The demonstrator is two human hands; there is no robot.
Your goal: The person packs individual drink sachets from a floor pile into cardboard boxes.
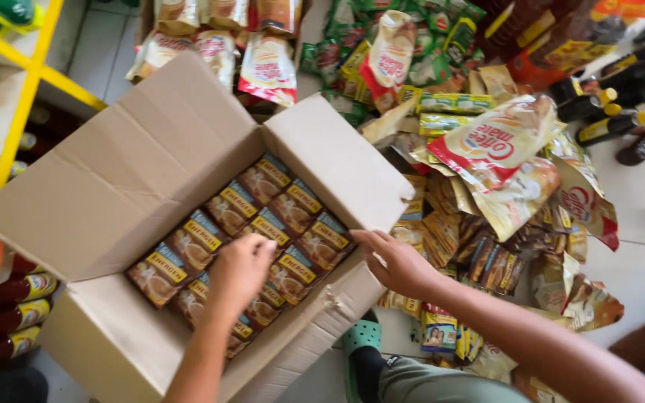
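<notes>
The left hand (239, 270) reaches down into an open cardboard box (113, 194), its grip curled loosely with the fingers bent onto the top of the packets (263, 216) packed inside. Whether the fingers have closed around one packet cannot be told; they rest on the row nearest the box's near wall. The right hand (399, 263) sits just to the right of the left one, at the near right corner of the box, its grip half open, with the thumb and fingertips touching the edge of the box flap (337, 160) there and nothing held in it.

Under and beyond the left hand the brown and blue packets lie flat in tight rows, filling the bottom of the box. The box flaps stand spread open, a wide one to the far left of the left hand and a smaller one just beyond the right hand.

Below the right forearm is a green sandal (361, 336) on the tiled floor (636, 186). To the right of the right hand and farther off, a loose heap of sachets (502, 157) spreads over the floor. Beyond that heap, dark bottles with yellow caps (621, 97) lie together. Far to the left of the left hand stands a yellow shelf (27, 82), with red bottles (9, 313) low beside it.
</notes>
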